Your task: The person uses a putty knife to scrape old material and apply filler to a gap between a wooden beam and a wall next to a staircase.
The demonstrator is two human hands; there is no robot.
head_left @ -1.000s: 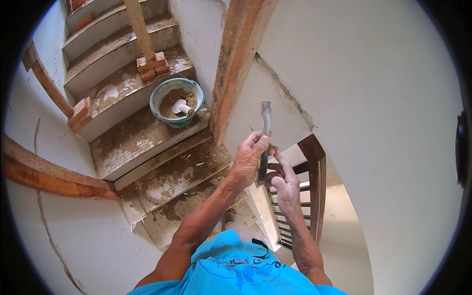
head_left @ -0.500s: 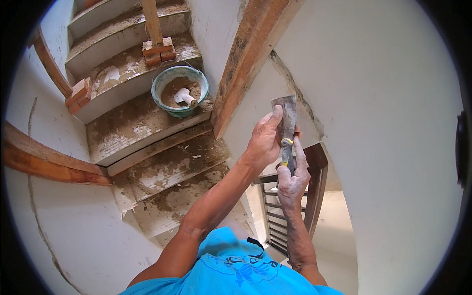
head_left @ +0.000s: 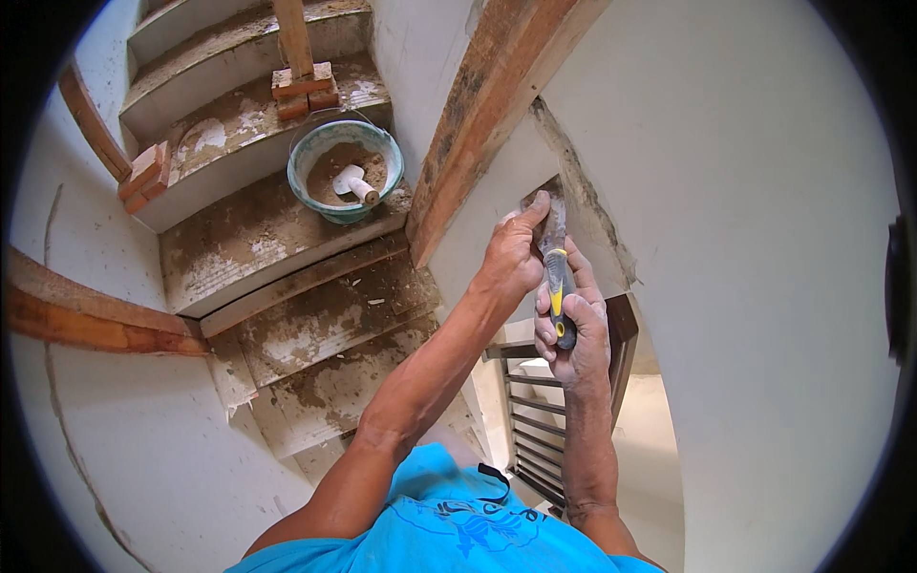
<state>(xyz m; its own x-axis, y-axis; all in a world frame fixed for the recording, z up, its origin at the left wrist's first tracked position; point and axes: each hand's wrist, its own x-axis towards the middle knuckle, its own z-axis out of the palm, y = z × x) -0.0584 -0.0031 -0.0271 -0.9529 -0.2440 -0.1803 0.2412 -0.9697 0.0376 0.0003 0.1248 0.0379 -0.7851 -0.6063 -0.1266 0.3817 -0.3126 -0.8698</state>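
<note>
- Nearest to us is our bright blue shirt [head_left: 449, 511], printed with dark lettering and a leaf-like figure; both bare forearms reach forward from it.
- Our right hand [head_left: 585, 325], whitened with dust, grasps the grey-and-yellow handle of a scraper [head_left: 557, 277], its fingers curled around the grip.
- Our left hand [head_left: 516, 253] is at the tool's metal blade, with the thumb laid along its face; we cannot tell how its other fingers sit behind.
- The scraper is held out in front of us, blade pointing away, close to a rough groove [head_left: 585, 196] in the white wall [head_left: 755, 239]. We cannot tell whether its edge touches the wall.
- Below and partly behind the right hand we see a dark stair railing [head_left: 623, 349] with a row of bars.
- Ahead, a thick, stained timber beam [head_left: 487, 105] slants up along the wall, just left of the groove.
- Farther off, on a mottled stair tread [head_left: 224, 244], stands a green bucket [head_left: 306, 162] containing brown material and a trowel [head_left: 358, 186].
- Beyond the bucket, one step higher, a wooden post [head_left: 294, 38] rests on stacked bricks [head_left: 302, 84]; more bricks [head_left: 146, 177] sit at that step's left end.
</note>
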